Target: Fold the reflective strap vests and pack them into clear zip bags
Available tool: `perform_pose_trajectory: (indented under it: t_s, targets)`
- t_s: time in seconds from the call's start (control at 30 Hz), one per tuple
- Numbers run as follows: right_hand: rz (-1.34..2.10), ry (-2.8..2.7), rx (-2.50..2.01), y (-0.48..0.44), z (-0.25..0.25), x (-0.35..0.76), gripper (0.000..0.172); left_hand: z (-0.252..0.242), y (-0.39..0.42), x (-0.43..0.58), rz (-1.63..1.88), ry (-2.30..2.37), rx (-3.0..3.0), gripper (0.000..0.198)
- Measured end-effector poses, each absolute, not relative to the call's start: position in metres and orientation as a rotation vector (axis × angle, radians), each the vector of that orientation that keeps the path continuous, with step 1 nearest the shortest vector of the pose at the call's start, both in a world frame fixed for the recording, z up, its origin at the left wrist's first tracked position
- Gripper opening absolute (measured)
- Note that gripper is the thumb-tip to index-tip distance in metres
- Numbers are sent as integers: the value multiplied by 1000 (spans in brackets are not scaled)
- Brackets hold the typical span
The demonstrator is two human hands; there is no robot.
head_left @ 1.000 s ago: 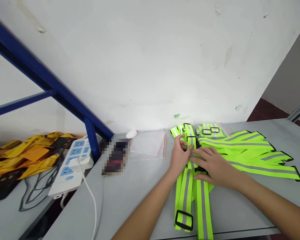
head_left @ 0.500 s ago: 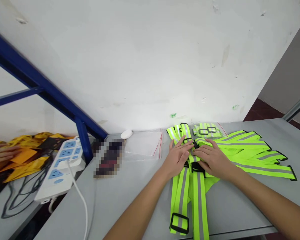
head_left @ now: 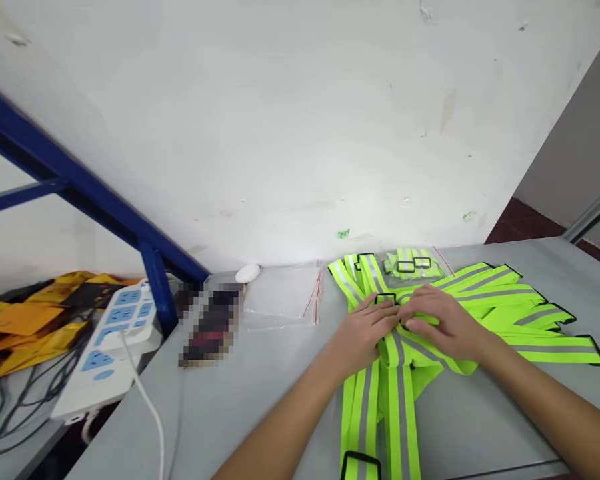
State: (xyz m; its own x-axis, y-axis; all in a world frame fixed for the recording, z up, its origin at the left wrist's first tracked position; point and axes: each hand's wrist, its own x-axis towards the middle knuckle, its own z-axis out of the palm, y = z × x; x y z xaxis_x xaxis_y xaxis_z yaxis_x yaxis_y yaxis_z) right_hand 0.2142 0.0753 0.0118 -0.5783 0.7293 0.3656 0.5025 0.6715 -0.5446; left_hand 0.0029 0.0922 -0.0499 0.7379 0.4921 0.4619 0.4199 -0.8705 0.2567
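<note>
Neon-yellow reflective straps [head_left: 401,400] with grey stripes and black buckles are bundled on the grey table in front of me. My left hand [head_left: 369,332] grips the bundle near a black buckle [head_left: 385,298], its fingers pressed together over the strap. Close against it, my right hand [head_left: 441,321] has curled fingers pinching the same strap webbing; the fingertips are partly hidden. Two strap lengths hang toward the front edge, one ending in a large buckle [head_left: 361,459]. More straps [head_left: 525,317] fan out to the right. A folded set of straps in a clear bag [head_left: 414,265] lies behind my hands.
Clear zip bags [head_left: 283,293] with red seals lie left of the straps, beside a white oval object [head_left: 248,273] and a blurred-out item [head_left: 213,327]. Further left are a blue metal frame [head_left: 157,287], a white power strip [head_left: 107,333] with its cable, and yellow packets [head_left: 35,327].
My right hand has lifted slightly and curled its fingers, and strap near it has shifted. My left hand has moved slightly. Another person's hand at far left is out of view.
</note>
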Motion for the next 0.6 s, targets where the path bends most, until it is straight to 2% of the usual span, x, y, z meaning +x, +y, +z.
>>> perform_pose_trajectory:
  t_s: [0.1, 0.2, 0.4, 0.6]
  targets:
    - [568, -2145, -1260, 108, 15, 208, 34, -49, 92, 2, 730, 702, 2854, 51]
    - [563, -2292, -1502, 154, 12, 190, 28, -47, 92, 1, 668, 695, 2861, 51]
    - [529, -2312, -1650, 218, -16, 150, 19, -44, 89, -1, 623, 679, 2826, 61]
    - [506, -2185, -1625, 223, -20, 149, 10, -46, 90, -2, 609, 661, 2790, 52]
